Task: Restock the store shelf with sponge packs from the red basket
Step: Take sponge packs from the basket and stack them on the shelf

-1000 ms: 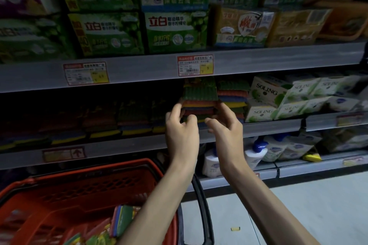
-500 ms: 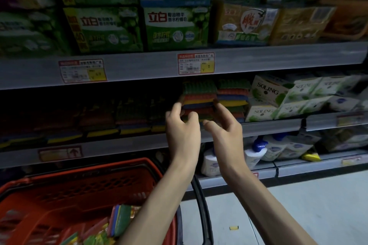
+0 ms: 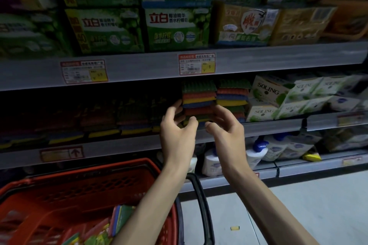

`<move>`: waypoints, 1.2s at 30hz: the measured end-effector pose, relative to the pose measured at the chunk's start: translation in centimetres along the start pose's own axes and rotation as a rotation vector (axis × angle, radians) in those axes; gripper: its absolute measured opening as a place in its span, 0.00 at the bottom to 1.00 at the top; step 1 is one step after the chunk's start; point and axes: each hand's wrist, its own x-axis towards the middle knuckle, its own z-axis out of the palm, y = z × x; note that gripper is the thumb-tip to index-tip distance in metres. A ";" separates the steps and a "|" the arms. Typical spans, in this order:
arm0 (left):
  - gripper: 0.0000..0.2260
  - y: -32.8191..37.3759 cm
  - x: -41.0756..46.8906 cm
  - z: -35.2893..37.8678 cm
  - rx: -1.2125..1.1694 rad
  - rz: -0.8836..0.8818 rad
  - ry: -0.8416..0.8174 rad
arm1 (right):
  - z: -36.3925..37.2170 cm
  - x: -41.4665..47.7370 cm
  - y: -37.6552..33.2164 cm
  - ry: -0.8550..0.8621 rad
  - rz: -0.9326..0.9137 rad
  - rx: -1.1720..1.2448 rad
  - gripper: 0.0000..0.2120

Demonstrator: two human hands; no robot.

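Both hands reach up to the middle shelf at 12 o'clock of the view. The left hand has its fingers spread and curled, fingertips touching the left side of a sponge stack, thumb near the stack's lower front. The right hand is also spread and curled, its fingers against the stack's right side; neither hand pinches a pack. A second sponge stack stands just beside it at 3 o'clock, with white SOLING boxes further that way. The red basket sits at 8 o'clock of the view, sponge packs lying inside it beneath the left forearm, its black handle hanging at its right edge.
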 end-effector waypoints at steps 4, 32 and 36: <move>0.19 -0.2 0.1 -0.3 0.009 -0.006 0.012 | 0.0 0.4 0.0 0.029 0.010 -0.005 0.22; 0.20 -1.5 -5.8 -27.0 1.001 0.309 -0.466 | 7.5 -12.6 0.3 -0.556 -0.527 -0.828 0.24; 0.22 -3.0 -7.5 -33.3 1.110 0.305 -0.522 | 9.7 -14.7 2.4 -0.835 -0.514 -1.002 0.22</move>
